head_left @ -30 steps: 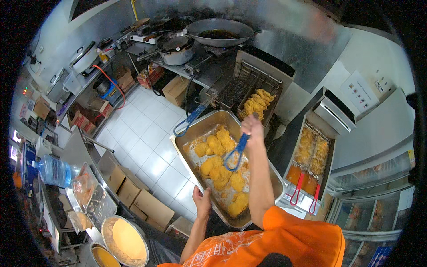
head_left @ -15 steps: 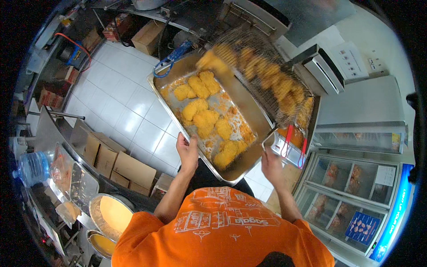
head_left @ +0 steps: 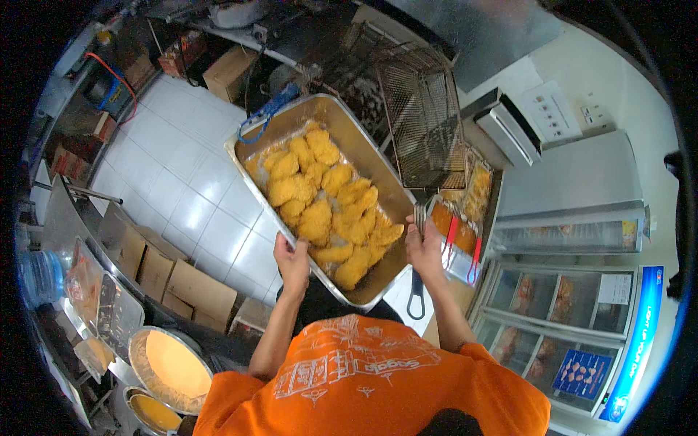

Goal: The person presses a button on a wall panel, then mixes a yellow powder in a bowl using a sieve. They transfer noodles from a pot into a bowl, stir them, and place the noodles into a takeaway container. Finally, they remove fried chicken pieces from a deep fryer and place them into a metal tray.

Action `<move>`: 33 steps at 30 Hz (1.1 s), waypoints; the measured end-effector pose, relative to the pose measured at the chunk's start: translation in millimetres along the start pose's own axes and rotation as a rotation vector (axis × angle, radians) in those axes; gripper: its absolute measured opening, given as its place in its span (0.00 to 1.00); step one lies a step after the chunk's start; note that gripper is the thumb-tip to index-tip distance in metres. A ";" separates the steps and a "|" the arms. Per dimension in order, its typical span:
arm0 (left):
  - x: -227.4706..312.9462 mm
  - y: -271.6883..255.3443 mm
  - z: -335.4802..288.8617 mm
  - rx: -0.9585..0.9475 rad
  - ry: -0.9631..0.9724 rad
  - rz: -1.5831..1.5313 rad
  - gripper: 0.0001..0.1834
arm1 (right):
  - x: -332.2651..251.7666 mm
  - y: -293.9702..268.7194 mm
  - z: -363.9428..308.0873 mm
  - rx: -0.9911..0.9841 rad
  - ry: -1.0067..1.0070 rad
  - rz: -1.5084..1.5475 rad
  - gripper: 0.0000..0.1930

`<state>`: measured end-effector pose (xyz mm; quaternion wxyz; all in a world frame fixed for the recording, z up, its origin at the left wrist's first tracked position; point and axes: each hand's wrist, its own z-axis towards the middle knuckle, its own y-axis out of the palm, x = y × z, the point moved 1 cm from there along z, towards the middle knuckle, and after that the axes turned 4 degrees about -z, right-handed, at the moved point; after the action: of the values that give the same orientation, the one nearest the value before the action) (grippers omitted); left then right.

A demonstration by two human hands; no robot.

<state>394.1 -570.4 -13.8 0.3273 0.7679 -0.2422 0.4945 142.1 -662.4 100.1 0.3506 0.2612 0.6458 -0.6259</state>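
Note:
A deep rectangular metal tray is tilted in front of me, with many golden breaded pieces of fried food piled over its bottom. My left hand grips its near left rim, thumb on top. At the tray's right side, my right hand is closed round the dark handle of a wire fry basket. The basket reaches away beyond the tray's far right wall and looks emptied of the pieces. Whether my right fingers also touch the tray rim I cannot tell.
Right of the basket are containers of orange-brown food and red-handled tongs. A glass-door fridge stands at the right. Cardboard boxes and bowls of yellow-orange batter are at the left. A blue-handled tool lies by the tray's far corner.
The breaded pieces have tumbled from the wire basket into the tray, which holds many more now. The basket has swung upright and away, and its handle now shows in my right hand.

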 end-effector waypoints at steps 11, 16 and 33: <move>11.1 46.8 -37.4 0.056 0.056 0.042 0.14 | -29.1 -47.8 223.7 -0.497 0.373 1.904 0.09; -2.1 61.2 -44.7 0.089 -0.001 -0.004 0.16 | -14.6 14.2 243.2 -0.492 0.463 1.922 0.09; -5.2 90.3 -67.7 0.108 0.120 -0.006 0.18 | 76.0 -25.7 213.8 -0.124 -0.225 0.014 0.23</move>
<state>288.5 -580.3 25.3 0.3008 0.7541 -0.1926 0.5511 102.2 -884.2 63.2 0.4407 0.1718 0.6379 -0.6078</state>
